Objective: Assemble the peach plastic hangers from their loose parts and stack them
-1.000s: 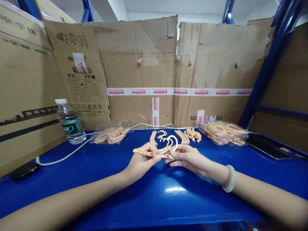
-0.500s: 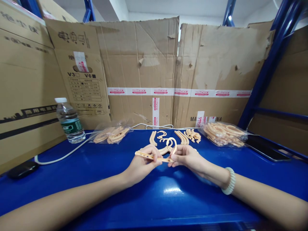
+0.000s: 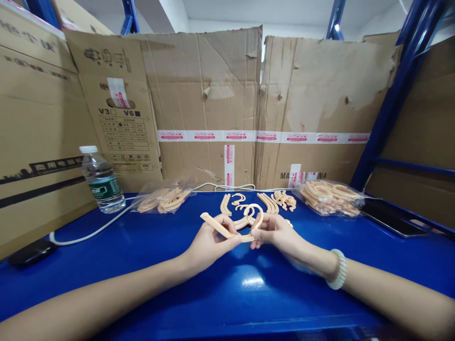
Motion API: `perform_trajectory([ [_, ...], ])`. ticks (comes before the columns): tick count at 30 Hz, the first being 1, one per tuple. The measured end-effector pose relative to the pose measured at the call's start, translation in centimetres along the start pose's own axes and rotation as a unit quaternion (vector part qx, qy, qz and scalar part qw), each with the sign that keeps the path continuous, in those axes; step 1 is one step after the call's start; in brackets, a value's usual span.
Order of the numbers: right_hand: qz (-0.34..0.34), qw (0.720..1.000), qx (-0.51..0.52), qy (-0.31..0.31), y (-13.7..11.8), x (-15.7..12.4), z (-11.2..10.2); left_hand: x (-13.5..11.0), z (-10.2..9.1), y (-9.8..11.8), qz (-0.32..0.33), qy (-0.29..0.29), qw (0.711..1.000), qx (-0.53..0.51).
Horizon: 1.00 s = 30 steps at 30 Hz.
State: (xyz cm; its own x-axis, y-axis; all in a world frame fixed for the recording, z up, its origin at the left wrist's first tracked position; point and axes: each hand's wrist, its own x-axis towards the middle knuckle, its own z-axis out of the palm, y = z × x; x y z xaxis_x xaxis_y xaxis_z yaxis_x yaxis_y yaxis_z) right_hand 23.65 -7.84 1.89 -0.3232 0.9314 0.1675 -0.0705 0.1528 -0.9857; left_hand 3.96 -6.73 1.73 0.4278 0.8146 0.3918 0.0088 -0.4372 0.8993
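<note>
My left hand (image 3: 213, 239) is closed around a peach-coloured plastic hanger arm (image 3: 216, 224), whose free end points up and to the left. My right hand (image 3: 275, 231) pinches a curved hanger hook (image 3: 261, 213) of the same colour between thumb and fingers. The arm's inner end meets the hook's base between the two hands; whether they are locked together I cannot tell. Just behind lies a hanger piece (image 3: 242, 223), partly hidden by my hands. Farther back are loose hanger arms (image 3: 268, 202) and a small heap of hooks (image 3: 284, 200).
Clear bags of hanger parts lie at the left (image 3: 165, 199) and right (image 3: 329, 196). A water bottle (image 3: 103, 182), a white cable (image 3: 88, 239) and a black device (image 3: 31, 252) are on the left; a phone (image 3: 394, 220) is on the right. Cardboard (image 3: 209, 94) walls the blue table (image 3: 227, 303).
The hanger arm has turned in my left hand: its slotted side faced me before, its smooth side does now, and its outer end has risen. The hook stays in my right hand.
</note>
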Motion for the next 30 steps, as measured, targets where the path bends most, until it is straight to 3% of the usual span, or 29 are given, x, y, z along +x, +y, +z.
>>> perform_trajectory([
  [6, -0.030, 0.999, -0.028, -0.005, -0.4, -0.3, 0.4, 0.2, -0.3, 0.1, -0.037, 0.045, 0.993, -0.101],
  [16, -0.014, 0.998, -0.024, -0.049, 0.2, -0.2, 1.0, -0.2, 0.6, 0.0, -0.124, -0.030, 0.984, -0.125],
  [19, -0.026, 0.997, -0.049, -0.054, -0.3, 0.2, 0.2, -0.2, 0.5, 0.0, -0.147, -0.040, 0.978, -0.141],
  [21, -0.066, 0.993, -0.100, -0.010, -0.9, 0.7, -1.3, -0.1, 0.4, 0.1, -0.160, -0.030, 0.973, -0.166],
  [23, -0.139, 0.966, -0.212, 0.053, -1.5, 1.5, -3.6, 0.0, 0.3, 0.2, -0.183, -0.011, 0.964, -0.195],
  [24, -0.180, 0.935, -0.296, 0.077, -1.8, 1.9, -4.9, 0.1, 0.3, 0.4, -0.197, -0.002, 0.958, -0.206],
  [27, -0.213, 0.812, -0.542, 0.041, -2.0, 3.0, -8.6, 0.1, 0.2, 0.7, -0.220, 0.009, 0.950, -0.222],
  [28, -0.206, 0.792, -0.575, 0.022, -1.9, 3.3, -9.5, 0.1, 0.1, 0.8, -0.223, 0.010, 0.949, -0.224],
  [30, -0.193, 0.779, -0.597, 0.001, -1.4, 3.8, -10.7, 0.1, 0.1, 0.9, -0.228, 0.008, 0.947, -0.225],
])
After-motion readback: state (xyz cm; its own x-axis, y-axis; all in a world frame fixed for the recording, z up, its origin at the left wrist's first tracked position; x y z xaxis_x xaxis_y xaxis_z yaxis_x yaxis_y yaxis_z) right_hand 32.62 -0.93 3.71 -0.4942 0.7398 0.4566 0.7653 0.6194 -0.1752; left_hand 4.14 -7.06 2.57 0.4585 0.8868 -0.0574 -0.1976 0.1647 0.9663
